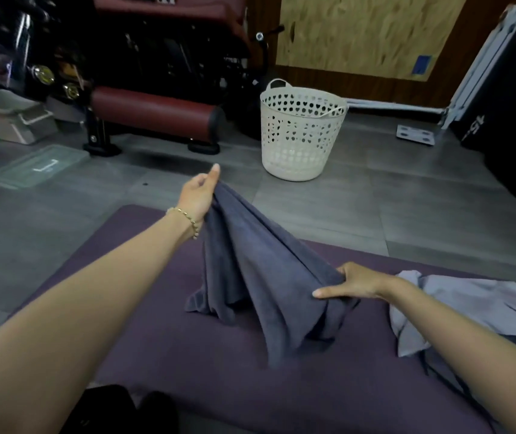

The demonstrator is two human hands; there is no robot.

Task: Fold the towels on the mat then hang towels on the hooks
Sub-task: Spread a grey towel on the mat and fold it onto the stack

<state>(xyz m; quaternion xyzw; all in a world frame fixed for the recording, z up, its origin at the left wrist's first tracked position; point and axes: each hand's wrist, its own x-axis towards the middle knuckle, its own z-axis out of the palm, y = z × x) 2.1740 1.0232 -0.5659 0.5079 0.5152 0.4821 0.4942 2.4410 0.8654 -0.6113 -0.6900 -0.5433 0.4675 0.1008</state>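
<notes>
Progress note: folding is barely begun. Left hand (pixel 198 195) pinches one edge of the dark grey towel (pixel 250 270), held up above the purple mat (pixel 219 386). Right hand (pixel 353 281) grips another bunch of the same towel lower down, near the mat. Hands are well apart, with the cloth stretched between them and its lower corners draped on the mat; no fold formed. I see a lighter grey towel (pixel 485 308) crumpled on the mat at right, untouched. White laundry basket (pixel 300 133) stands on the floor beyond. No hooks in view. I judge both towels are left to fold, and all hanging remains.
</notes>
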